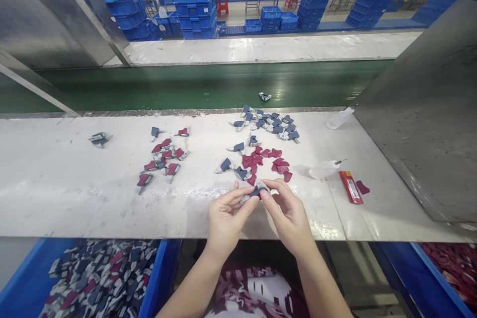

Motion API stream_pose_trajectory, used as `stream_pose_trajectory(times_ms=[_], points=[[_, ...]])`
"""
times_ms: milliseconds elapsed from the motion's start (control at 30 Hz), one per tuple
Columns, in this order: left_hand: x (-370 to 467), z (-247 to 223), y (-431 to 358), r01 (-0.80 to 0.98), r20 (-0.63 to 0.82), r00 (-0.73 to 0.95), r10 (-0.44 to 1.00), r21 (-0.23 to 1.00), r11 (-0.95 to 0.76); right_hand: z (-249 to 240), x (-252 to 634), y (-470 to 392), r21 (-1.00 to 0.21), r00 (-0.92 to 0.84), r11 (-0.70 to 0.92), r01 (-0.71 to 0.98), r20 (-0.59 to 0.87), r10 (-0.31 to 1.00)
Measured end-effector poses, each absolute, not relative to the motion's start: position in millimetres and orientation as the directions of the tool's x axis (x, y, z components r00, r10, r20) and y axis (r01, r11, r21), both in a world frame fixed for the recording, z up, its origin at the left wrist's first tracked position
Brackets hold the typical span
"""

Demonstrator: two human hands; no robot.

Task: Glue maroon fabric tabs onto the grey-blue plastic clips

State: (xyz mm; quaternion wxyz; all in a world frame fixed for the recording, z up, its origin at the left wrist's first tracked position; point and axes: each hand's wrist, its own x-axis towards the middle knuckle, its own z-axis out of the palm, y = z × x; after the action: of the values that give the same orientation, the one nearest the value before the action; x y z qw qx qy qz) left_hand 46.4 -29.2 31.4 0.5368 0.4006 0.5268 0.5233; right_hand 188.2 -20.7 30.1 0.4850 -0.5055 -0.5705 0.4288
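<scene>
pinching pc (255, 192) w/ both hands (226, 214) (291, 212) angled inward

Navy and pale grey show on the held piece (255, 192), and the same pair marks the far cluster of pieces (276, 129). The flat pieces (248, 161) are plain maroon, the worktop (93, 189) white, the conveyor belt (167, 90) green. The lighter (351, 187) is red (a whitish patch interrupts it), the shirt (261, 288) patterned maroon, pinkish and white.
</scene>
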Motion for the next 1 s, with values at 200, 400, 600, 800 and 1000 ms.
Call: stream_pose_trajectory(times_ms=[200,400,600,800,1000], points=[[45.6,23.7,-31.1,-0.072,-0.096,-0.107,0.99,0.994,0.088,19.7,186.1,-20.0,-0.99,-0.01,0.095,0.104,0.094,0.996],[43.4,17.4,-31.4,0.087,0.002,-0.05,0.999,0.996,0.003,15.8,184.8,-19.8,-0.995,0.02,0.02,0.096,0.022,1.0],[37.4,15.1,-27.2,0.237,0.203,-0.061,0.977,0.954,-0.184,13.0,185.0,-19.0,-0.998,-0.009,-0.066,0.0,-0.066,0.998],[32.8,23.2,-28.4,0.199,0.098,-0.06,0.993,0.976,-0.084,17.3,201.0,-21.8,-0.902,-0.07,0.283,0.326,0.275,0.959],[33.3,29.8,-32.9,0.168,0.088,0.038,0.995,0.981,-0.093,23.1,208.5,-18.4,-0.671,-0.187,0.603,0.431,0.587,0.788]])
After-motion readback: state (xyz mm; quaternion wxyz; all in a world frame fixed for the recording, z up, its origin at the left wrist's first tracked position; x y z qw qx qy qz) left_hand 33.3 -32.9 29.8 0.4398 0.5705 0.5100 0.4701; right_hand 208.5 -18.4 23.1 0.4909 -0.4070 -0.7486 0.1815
